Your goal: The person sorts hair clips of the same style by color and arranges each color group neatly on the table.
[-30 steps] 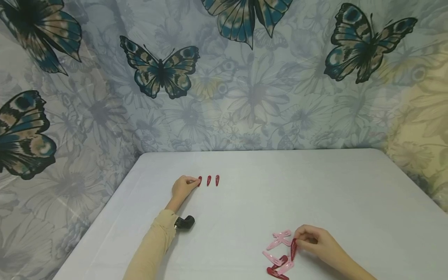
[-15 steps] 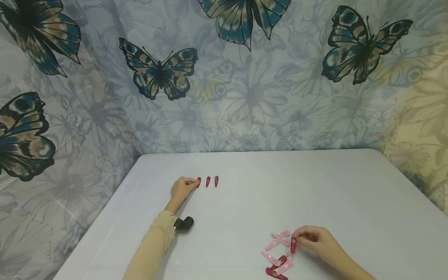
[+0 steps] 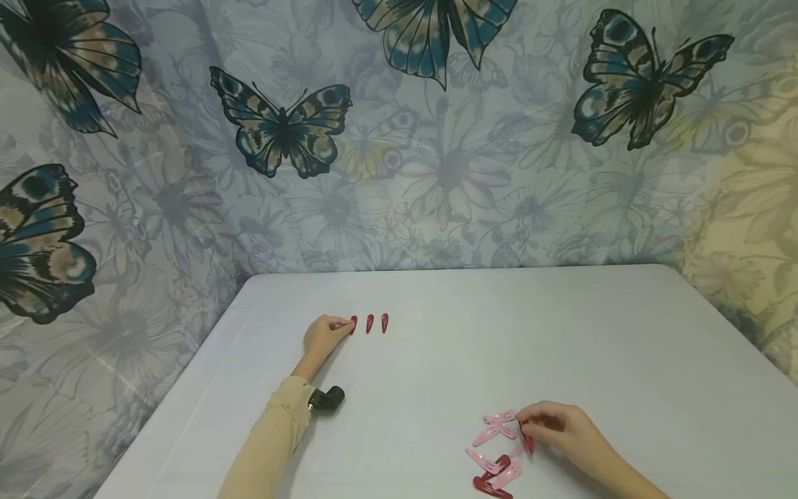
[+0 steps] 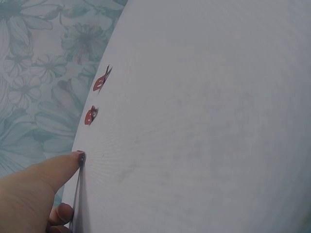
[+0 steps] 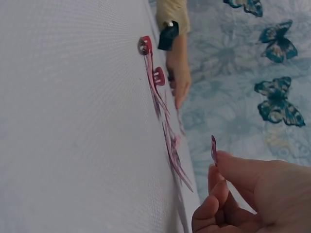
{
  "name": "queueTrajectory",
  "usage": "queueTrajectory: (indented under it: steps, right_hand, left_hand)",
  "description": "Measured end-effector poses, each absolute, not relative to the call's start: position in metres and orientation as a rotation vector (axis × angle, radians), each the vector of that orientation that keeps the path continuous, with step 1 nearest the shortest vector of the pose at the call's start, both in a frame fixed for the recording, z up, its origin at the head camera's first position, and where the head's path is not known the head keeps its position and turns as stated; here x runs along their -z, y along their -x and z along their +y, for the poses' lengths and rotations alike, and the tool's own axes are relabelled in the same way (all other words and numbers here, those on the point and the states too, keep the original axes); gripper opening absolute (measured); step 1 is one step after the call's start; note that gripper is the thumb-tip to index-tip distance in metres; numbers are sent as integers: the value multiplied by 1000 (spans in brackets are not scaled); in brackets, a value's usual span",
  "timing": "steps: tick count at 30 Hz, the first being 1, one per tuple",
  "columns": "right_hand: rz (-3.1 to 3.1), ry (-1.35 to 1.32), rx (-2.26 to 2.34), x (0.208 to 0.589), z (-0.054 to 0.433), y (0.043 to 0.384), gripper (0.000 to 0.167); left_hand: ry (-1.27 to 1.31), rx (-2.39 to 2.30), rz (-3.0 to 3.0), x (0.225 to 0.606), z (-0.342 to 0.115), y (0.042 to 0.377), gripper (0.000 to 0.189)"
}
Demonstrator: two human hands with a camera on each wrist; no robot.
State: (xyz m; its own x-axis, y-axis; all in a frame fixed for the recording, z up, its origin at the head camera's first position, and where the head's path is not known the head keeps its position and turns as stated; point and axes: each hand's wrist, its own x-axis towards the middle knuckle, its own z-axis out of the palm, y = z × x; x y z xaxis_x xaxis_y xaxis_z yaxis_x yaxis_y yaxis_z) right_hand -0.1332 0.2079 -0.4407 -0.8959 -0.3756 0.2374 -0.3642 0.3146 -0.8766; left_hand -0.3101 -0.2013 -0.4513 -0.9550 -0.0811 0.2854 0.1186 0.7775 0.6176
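At the table's far left, my left hand [image 3: 323, 338] pinches a red snap hair clip [image 3: 353, 325] with thumb and fingertips, at the left end of a short row. Two more red hair clips [image 3: 377, 324] lie to its right, evenly spaced. In the left wrist view the thumb covers most of the pinched clip [image 4: 81, 158]. Near the front right, my right hand [image 3: 564, 426] pinches another dark red hair clip [image 3: 528, 442]; the right wrist view shows this clip [image 5: 214, 149] raised above the table. Beside that hand lies a loose pile of pink hair clips [image 3: 494, 430] and dark red clips [image 3: 492, 488].
A white table [image 3: 424, 388] spans the lower view, its far edge against a wall cloth [image 3: 449, 229] printed with flowers and butterflies. A black wrist device [image 3: 327, 398] sticks out from the left sleeve [image 3: 271, 433], above the tabletop.
The dark red clip in my right hand rises slightly, then swings so its lower end points to the right. My left hand keeps its place on the row's left clip.
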Motion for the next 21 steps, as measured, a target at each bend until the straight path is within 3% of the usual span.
queueTrajectory:
  steps: [14,21]
  right_hand:
    - [2529,1016,1758,445,206,137,16]
    - [2511,950,1704,444,205,135,11]
  left_hand:
    - [29,960,-2666,451,-201,313,22]
    - [23,957,-2669,454,-202,312,22]
